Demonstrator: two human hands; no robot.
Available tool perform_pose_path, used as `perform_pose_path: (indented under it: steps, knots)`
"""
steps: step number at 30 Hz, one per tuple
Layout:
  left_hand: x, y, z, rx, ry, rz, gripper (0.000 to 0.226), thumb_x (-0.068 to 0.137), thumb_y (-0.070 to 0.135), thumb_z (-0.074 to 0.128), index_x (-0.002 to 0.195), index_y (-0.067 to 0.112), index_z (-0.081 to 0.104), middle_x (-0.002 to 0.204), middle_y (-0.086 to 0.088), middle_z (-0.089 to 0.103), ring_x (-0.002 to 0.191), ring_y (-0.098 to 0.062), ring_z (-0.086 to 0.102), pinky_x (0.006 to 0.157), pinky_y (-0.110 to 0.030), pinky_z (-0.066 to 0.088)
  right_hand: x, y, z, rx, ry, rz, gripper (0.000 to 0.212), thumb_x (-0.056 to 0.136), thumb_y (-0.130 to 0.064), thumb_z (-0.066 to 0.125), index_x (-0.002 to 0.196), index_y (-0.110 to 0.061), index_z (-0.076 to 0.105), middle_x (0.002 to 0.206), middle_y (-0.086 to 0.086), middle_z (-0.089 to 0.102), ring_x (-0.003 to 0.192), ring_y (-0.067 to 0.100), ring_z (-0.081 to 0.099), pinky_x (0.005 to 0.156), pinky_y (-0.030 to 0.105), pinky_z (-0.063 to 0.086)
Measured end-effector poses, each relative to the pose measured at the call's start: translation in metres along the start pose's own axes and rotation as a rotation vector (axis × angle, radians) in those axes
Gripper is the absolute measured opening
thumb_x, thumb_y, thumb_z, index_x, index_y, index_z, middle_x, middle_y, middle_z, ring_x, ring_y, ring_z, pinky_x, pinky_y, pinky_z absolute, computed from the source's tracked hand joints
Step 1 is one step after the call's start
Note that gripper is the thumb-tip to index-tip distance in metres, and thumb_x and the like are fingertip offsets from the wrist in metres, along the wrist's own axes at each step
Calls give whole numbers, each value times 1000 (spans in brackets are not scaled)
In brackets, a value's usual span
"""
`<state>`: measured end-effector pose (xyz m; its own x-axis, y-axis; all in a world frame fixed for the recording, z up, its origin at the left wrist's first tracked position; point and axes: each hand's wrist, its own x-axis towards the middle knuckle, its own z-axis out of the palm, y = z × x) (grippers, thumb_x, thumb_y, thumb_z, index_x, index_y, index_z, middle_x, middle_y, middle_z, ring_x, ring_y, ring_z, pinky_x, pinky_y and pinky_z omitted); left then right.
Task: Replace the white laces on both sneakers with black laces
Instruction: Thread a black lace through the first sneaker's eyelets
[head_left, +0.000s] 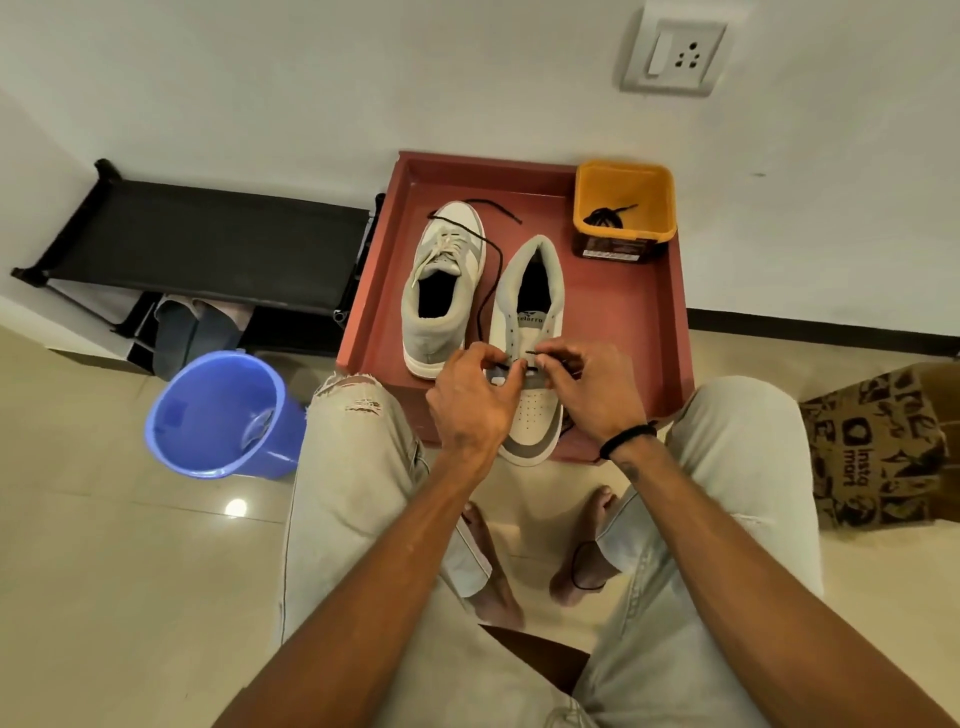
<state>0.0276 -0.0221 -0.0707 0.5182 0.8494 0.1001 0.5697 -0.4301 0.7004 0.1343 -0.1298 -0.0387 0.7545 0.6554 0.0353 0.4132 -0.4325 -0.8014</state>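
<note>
Both hands work at the lowest eyelets of the near sneaker (531, 332): the right hand (592, 387) has its fingers (563, 358) pinched on the black lace (488, 291) tip, and the left hand (475, 395) pinches the lace at the opposite eyelet. To thread well, I would keep the lace flat and even up both ends. This grey-white sneaker stands in the red tray (644, 332), toe toward the person; the far sneaker (447, 291) has white laces.

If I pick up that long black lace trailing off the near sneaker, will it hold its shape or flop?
The thin black lace will probably flop: it already lies in loose curves across the red tray and over the far grey-and-white sneaker. It looks light. Its slack could snag on that sneaker while the right hand pinches the tip.
</note>
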Motion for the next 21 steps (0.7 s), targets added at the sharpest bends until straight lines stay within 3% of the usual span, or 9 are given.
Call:
perform_pose_path:
  steps: [4,8,13,17,21]
  knots:
    - [-2,0,-5,0,-32,-3,23,90,47,70,100,28,78,97,10,76,90,-12,70,77,-35,53,-4,0,11,-95,48,-61,11,95,-19,71,104,-16,77,100,-4,71,91,8,63,83,20,52]
    - [-16,2,-12,-32,-66,-5,20,92,38,72,101,23,82,98,5,79,88,-16,74,76,-32,54,-23,1,23,-155,47,-83,9,95,-18,70,102,-17,75,94,-3,64,80,6,56,74,5,41]
    - [-21,2,-16,-87,-75,4,21,96,39,70,105,25,83,94,7,80,85,-12,75,80,-38,59,-26,6,37,-168,99,-60,10,96,-20,68,101,-15,76,91,-2,61,78,9,56,73,22,50]
    - [-18,-1,-14,-117,-57,-1,24,95,46,68,104,29,82,93,10,80,82,-11,75,78,-40,61,-21,8,36,-87,127,-12,8,96,-20,69,99,-20,76,92,-5,60,78,1,53,73,7,41]
    - [-17,-5,-11,-133,-45,-11,25,94,49,68,103,29,82,91,14,79,82,-5,74,76,-38,61,-16,10,38,-33,121,27,8,96,-20,68,99,-21,76,93,-7,58,81,0,55,74,8,42]
